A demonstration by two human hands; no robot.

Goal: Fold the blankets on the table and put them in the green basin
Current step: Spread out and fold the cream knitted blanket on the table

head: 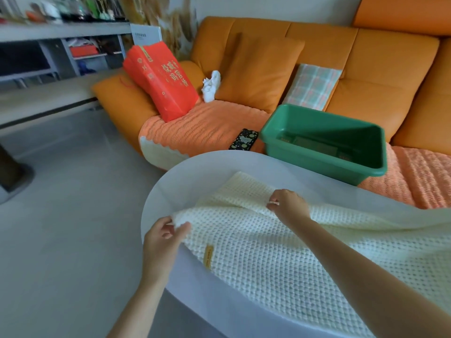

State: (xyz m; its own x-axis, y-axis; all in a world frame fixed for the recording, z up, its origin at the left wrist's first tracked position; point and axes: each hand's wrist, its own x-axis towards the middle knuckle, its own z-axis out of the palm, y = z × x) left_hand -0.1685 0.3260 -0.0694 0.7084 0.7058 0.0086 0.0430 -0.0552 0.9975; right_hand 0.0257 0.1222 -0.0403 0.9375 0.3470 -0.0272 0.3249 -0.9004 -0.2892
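Folding was judged begun: the blanket (280, 252) on the table (156, 191), pinched at its 9 o'clock edge by left hand (163, 237) and right hand (288, 206), needed drawing across before the 1 o'clock basin (324, 164).

Cut edges, blur and small print
The cream blanket (280, 259) runs off the right edge and lower right corner; the white surface (185, 184) under it is cut off at the bottom. Things on the shelf (61, 30) in the upper left are a blur. The yellow label (208, 256) on the blanket is too small to read. Marks on the floor of the green basin (317, 164) are too dim to make out.
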